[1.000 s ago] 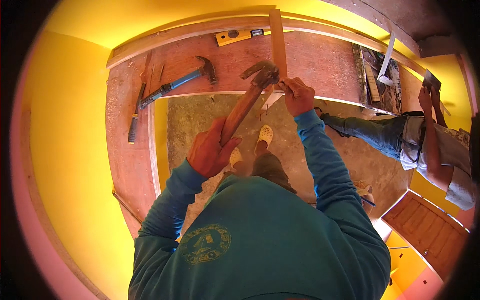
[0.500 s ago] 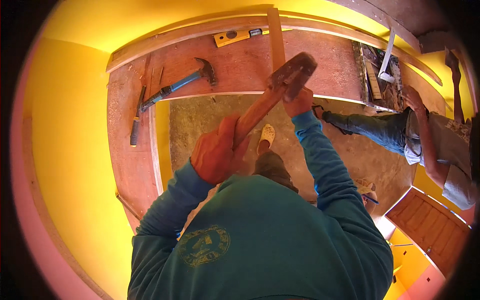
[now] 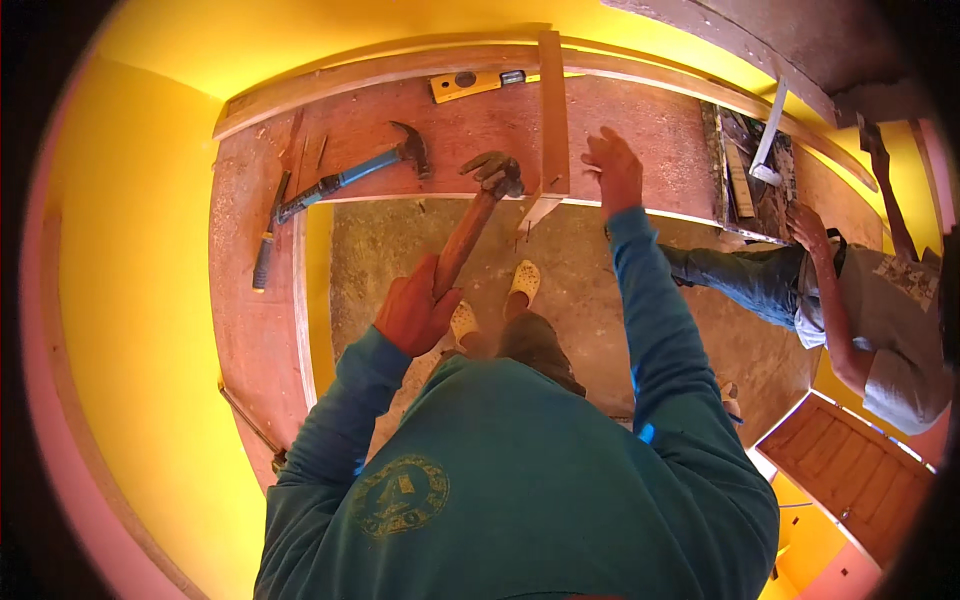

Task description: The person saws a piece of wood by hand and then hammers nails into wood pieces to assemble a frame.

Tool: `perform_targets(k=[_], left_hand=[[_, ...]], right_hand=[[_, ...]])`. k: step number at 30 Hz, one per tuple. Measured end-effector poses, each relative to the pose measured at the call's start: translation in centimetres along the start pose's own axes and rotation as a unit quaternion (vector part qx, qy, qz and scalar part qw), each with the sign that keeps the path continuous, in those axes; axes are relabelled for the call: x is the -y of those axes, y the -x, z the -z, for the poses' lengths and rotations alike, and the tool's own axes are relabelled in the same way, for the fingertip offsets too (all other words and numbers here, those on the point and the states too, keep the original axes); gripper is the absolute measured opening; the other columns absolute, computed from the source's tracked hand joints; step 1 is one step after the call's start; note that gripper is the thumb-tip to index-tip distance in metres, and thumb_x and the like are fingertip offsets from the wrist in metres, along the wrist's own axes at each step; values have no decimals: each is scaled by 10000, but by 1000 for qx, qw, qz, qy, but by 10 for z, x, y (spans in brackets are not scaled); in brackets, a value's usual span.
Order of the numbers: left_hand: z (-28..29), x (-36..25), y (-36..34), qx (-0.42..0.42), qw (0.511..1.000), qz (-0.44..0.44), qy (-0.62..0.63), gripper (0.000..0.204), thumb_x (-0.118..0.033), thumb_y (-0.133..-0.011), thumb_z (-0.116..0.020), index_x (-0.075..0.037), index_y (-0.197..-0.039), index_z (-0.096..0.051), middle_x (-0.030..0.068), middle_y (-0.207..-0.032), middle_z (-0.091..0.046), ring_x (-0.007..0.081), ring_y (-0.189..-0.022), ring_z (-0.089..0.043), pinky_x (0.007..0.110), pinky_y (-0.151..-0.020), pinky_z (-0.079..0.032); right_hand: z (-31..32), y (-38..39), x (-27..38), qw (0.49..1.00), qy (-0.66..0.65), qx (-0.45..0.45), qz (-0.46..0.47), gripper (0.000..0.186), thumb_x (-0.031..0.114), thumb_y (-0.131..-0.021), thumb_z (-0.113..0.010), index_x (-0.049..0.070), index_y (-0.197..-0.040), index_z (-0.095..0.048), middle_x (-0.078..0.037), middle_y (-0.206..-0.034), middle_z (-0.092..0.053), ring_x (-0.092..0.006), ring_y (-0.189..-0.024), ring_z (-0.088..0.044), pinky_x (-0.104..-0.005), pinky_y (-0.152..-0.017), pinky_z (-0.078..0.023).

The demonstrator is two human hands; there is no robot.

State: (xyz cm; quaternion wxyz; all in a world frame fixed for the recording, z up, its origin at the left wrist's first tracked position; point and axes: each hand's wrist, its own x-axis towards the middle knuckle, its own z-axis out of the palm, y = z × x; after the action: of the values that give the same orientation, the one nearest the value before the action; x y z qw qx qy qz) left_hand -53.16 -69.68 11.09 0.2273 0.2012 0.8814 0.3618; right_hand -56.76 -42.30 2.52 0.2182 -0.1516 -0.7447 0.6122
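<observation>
I see the left hand [image 3: 413, 315] clenched around the handle of a wooden-handled hammer [image 3: 465, 240], whose head hangs just left of the near end of the wooden strip [image 3: 553, 115]. The right hand [image 3: 617, 170] is half open to the right of the strip, apart from it, its fingers parted and loosely bent; I make out nothing in its grasp. Whether it brushes the reddish bench [image 3: 650, 125] under it, I cannot tell from here.

My count: one strip, laid across the bench, with one nail [image 3: 556, 183] at its near end; a thin dark sliver lower down is too small for me to identify. Two claw hammers, the held one and a blue-handled hammer [image 3: 370, 165] lying left of the strip. Farther left of it, one slim tool [image 3: 264, 258] with a dark grip. One yellow level [image 3: 465, 85] crosses behind the strip's far half, mostly on its left. Well to its right, one tool box [image 3: 717, 170] and one co-worker [image 3: 885, 290], a hand near the box. On the floor nearer me than the strip, two pale clogs [image 3: 525, 282].
</observation>
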Motion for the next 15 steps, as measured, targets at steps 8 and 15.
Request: perform_targets(k=[8, 15], left_hand=[[-20, 3, -6, 23, 995, 61, 78, 318, -191, -677, -552, 16, -880, -423, 209, -654, -488, 364, -618, -492, 390, -526, -376], [-25, 0, -15, 9, 996, 37, 82, 302, -195, -678, -549, 8, -861, -420, 203, -631, -479, 358, -585, -489, 386, -506, -372]], right_hand=[[-29, -34, -15, 902, -165, 168, -363, 309, 308, -801, -415, 10, -802, -494, -92, -578, -498, -181, -494, -520, -293, -441, -444], [-34, -25, -12, 933, -185, 162, -264, 288, 296, -806, -411, 21, -752, -476, -81, -568, -494, -171, -444, -501, -279, -422, -449]])
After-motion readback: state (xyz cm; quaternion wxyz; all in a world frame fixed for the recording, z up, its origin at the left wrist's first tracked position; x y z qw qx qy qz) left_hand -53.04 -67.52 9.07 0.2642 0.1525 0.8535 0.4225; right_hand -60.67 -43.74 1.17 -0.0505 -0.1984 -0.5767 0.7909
